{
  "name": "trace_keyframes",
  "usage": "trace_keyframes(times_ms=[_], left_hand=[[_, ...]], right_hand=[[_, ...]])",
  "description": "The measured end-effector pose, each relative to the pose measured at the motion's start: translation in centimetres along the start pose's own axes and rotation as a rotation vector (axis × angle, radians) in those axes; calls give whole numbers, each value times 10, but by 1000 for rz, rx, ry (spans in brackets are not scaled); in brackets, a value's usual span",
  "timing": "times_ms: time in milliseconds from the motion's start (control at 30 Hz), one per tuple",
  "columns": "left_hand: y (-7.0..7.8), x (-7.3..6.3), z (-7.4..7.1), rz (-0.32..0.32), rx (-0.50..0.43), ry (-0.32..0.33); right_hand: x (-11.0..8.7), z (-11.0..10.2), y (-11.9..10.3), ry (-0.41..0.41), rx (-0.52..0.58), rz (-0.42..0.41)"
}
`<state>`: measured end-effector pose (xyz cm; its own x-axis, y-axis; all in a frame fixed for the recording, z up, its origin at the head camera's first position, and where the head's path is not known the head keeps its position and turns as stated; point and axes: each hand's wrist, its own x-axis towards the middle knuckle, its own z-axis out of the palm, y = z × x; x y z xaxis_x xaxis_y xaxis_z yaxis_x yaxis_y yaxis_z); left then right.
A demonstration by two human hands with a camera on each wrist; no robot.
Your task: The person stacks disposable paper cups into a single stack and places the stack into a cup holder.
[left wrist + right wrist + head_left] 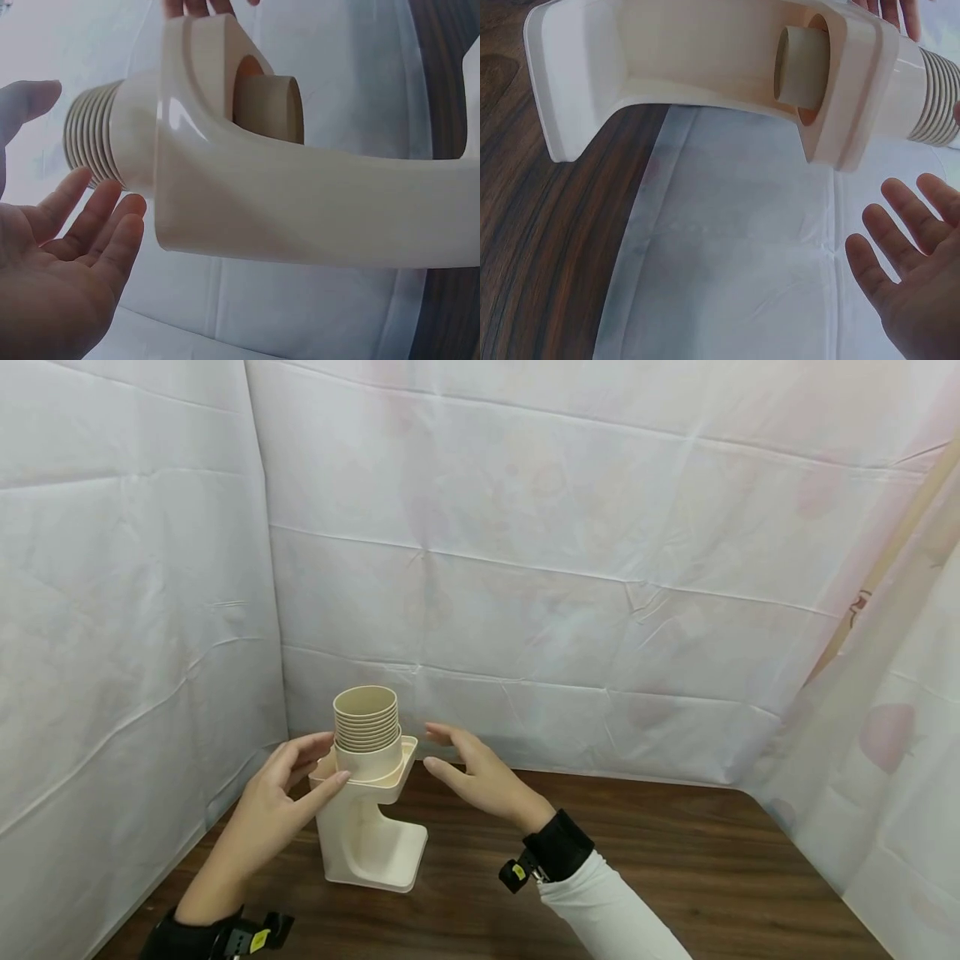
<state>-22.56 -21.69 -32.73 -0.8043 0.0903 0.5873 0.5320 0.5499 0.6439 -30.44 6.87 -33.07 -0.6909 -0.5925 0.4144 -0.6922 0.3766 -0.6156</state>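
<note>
A cream cup dispenser (pixel 341 839) stands upright on the table, with a ring-shaped collar on its top shelf. Nested cups (pixel 367 727) rise from that collar in a stack. The bottom of one cup (pixel 268 107) pokes through the hole under the shelf. My left hand (pixel 276 793) is beside the collar, fingers relaxed and spread around its left side; whether the thumb touches it I cannot tell. To the right of the stack, my right hand (pixel 480 772) hovers apart from it, fingers loosely extended and holding nothing.
The dispenser stands on a dark wood-grain table (pixel 637 877). Pale creased cloth (pixel 525 568) hangs behind and on the left. A lighter curtain (pixel 900 735) with pink patches hangs at the right. Each wrist wears a black strap (pixel 558 846) with a small camera.
</note>
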Motion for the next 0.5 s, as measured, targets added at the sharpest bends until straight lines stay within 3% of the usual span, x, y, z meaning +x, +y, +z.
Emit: trace_keyframes(times_ms=[300, 500], left_hand=[[8, -5, 4, 36, -16, -12], [13, -5, 7, 93, -1, -4]], right_hand=[[-18, -8, -3, -25, -71, -21], [-34, -19, -3, -34, -114, 17]])
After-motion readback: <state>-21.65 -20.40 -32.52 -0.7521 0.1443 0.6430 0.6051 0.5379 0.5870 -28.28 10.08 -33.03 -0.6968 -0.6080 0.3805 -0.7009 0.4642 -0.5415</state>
